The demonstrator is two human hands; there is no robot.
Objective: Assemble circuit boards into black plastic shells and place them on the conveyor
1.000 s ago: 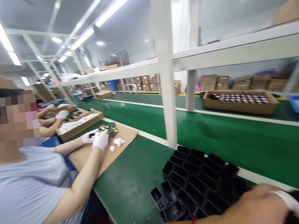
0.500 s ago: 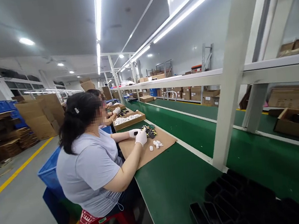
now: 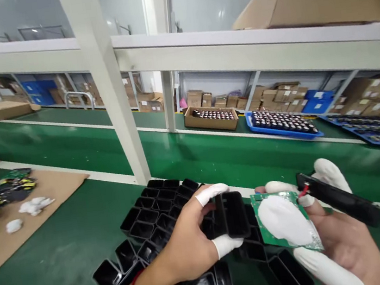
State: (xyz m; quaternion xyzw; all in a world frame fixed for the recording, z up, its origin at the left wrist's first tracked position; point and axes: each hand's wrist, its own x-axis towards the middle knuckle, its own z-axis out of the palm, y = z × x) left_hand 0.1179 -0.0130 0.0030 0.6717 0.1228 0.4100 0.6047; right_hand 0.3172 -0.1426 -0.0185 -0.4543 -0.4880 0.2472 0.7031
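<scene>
My left hand [image 3: 189, 240], with white finger cots on thumb and finger and a red cord at the wrist, grips a black plastic case [image 3: 235, 215] with its open end facing me. Just to the right, my right hand [image 3: 346, 238], also in white finger cots, holds a green circuit board [image 3: 262, 226] by its edges. A flat white blob [image 3: 284, 219] covers most of the board. Red wires run from the board's corner to a long black part [image 3: 344, 199] lying across my right fingers. Below both hands, many more open black cases [image 3: 149, 206] stand packed on the green bench.
A white post [image 3: 113, 92] rises behind the cases and carries a shelf. To the left, brown cardboard [image 3: 58, 183] bears white lumps [image 3: 35, 206] and small electronic parts [image 3: 10, 187]. Across the green belt stand a filled carton [image 3: 208, 120] and a blue tray [image 3: 283, 132].
My view has swung right and down from the seated co-worker to the bench before me. Both my hands are now in view, holding a black case and a circuit board.
</scene>
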